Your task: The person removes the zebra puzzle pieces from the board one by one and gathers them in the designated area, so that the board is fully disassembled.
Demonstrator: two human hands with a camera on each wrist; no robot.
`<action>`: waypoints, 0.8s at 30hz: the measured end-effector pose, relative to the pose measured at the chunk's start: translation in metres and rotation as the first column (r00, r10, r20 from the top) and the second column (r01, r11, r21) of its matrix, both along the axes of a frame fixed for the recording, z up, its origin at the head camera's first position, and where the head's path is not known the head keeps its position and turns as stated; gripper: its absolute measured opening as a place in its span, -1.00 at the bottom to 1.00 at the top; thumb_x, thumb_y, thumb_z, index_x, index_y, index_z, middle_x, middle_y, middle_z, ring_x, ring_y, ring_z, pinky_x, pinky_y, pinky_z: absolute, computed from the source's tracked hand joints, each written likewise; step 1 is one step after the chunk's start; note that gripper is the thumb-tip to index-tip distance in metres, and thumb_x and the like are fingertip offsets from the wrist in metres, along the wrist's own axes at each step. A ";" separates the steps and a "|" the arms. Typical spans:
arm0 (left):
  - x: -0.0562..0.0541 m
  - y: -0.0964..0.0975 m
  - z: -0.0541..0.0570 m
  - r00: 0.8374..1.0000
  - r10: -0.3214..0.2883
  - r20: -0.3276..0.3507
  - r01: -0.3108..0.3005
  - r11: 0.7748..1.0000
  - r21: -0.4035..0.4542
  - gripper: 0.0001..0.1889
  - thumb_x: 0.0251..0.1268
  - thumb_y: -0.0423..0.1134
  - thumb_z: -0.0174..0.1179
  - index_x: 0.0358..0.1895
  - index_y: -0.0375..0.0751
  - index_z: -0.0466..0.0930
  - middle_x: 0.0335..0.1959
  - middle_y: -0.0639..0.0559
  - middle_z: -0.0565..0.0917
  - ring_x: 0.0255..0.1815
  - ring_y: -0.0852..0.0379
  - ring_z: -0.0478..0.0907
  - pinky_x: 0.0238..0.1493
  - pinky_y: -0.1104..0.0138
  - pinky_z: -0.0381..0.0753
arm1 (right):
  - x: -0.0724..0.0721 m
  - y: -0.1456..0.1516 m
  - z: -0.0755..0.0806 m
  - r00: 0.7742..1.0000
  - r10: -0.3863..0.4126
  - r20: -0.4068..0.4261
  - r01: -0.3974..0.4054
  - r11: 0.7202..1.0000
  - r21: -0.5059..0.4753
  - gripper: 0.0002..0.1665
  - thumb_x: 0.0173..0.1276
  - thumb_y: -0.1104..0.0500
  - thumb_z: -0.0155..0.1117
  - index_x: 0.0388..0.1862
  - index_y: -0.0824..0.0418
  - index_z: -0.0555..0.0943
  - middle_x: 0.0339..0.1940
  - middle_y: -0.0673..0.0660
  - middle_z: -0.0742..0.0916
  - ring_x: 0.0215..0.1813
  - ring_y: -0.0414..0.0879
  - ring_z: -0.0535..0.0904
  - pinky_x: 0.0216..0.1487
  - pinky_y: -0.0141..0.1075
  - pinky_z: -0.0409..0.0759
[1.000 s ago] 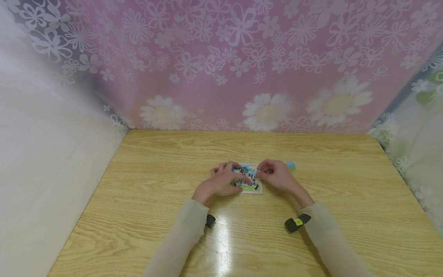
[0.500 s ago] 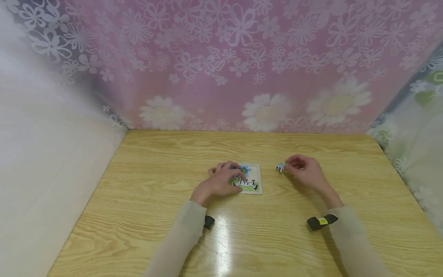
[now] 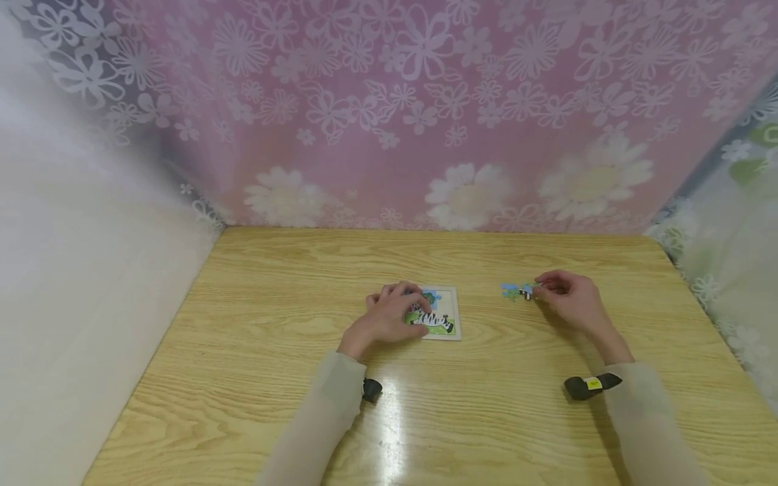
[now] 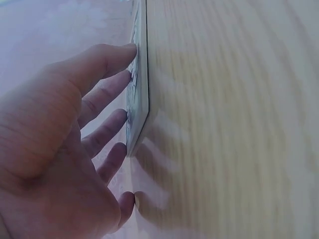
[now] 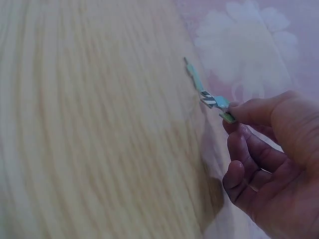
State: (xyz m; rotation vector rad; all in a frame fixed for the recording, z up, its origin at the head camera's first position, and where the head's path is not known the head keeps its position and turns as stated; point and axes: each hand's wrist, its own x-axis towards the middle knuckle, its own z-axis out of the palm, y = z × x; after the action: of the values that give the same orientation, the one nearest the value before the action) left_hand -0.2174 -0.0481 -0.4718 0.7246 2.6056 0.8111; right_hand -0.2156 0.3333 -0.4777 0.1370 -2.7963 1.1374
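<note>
A small square puzzle tray [image 3: 449,303] with a zebra picture lies flat on the table, and its upper right part shows a bare pale base. My left hand [image 3: 392,318] rests over the tray's left side and hides that part of the picture. In the left wrist view, the thumb and spread fingertips of the left hand [image 4: 60,134] touch the tray [image 4: 143,94]. Off to the right, my right hand [image 3: 574,305] pinches a blue puzzle piece [image 5: 217,102] with black and white stripes between thumb and forefinger. Just beyond it lies another blue and green puzzle piece [image 3: 508,291].
The wood-grain table [image 3: 273,283] reaches back to a pink flowered curtain [image 3: 377,108]. A white cloth [image 3: 79,270] hangs at the left and a flowered sheet [image 3: 729,270] at the right. Dark straps [image 3: 592,386] are on both wrists.
My right hand has taken the striped puzzle piece out of the tray's upper right and carried it rightward, close to the loose piece. My left hand has stayed nearly still on the tray.
</note>
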 end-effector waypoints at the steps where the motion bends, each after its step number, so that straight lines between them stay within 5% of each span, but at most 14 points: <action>1: 0.000 0.000 0.000 1.000 0.004 0.000 -0.004 1.000 0.002 -0.72 0.40 0.02 0.31 0.12 0.25 0.60 0.53 0.12 0.27 0.55 -0.19 0.07 0.34 -0.25 -0.04 | 0.000 0.002 0.000 1.000 0.003 0.002 -0.003 1.000 0.003 -0.71 0.47 0.11 0.34 0.00 0.30 0.70 -0.15 0.31 0.78 -0.31 -0.56 0.53 -0.28 -0.55 0.53; 6: 0.001 0.003 0.002 1.000 0.029 0.007 -0.029 0.999 0.020 -0.73 0.37 0.00 0.34 0.08 0.22 0.63 0.49 0.10 0.31 0.52 -0.19 0.10 0.35 -0.26 -0.05 | -0.003 0.007 -0.003 1.000 0.004 0.011 -0.005 0.999 0.049 -0.69 0.48 0.08 0.33 0.01 0.28 0.70 -0.16 0.28 0.78 -0.31 -0.52 0.53 -0.28 -0.52 0.52; 11: 0.001 0.003 0.002 0.999 0.044 0.013 -0.044 0.998 0.041 -0.74 0.34 -0.03 0.38 0.06 0.22 0.65 0.47 0.10 0.34 0.52 -0.20 0.11 0.35 -0.27 -0.06 | -0.006 0.008 -0.004 0.999 -0.012 0.042 0.008 0.995 0.103 -0.67 0.50 0.03 0.30 0.02 0.25 0.71 -0.13 0.25 0.77 -0.25 -0.28 0.60 -0.25 -0.42 0.53; 24: 0.003 0.004 0.003 0.998 0.064 0.016 -0.064 0.997 0.045 -0.73 0.32 -0.03 0.39 0.06 0.19 0.67 0.48 0.10 0.34 0.51 -0.21 0.13 0.36 -0.28 -0.08 | -0.002 -0.002 0.001 1.000 -0.011 0.026 0.008 0.993 0.116 -0.67 0.50 0.02 0.27 0.00 0.24 0.72 -0.09 0.29 0.79 -0.14 0.05 0.69 -0.22 -0.33 0.56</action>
State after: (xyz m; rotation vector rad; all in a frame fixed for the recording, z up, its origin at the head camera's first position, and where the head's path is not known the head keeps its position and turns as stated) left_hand -0.2145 -0.0436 -0.4687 0.6478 2.6170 0.8936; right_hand -0.2173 0.3313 -0.4771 0.1200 -2.8837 0.9819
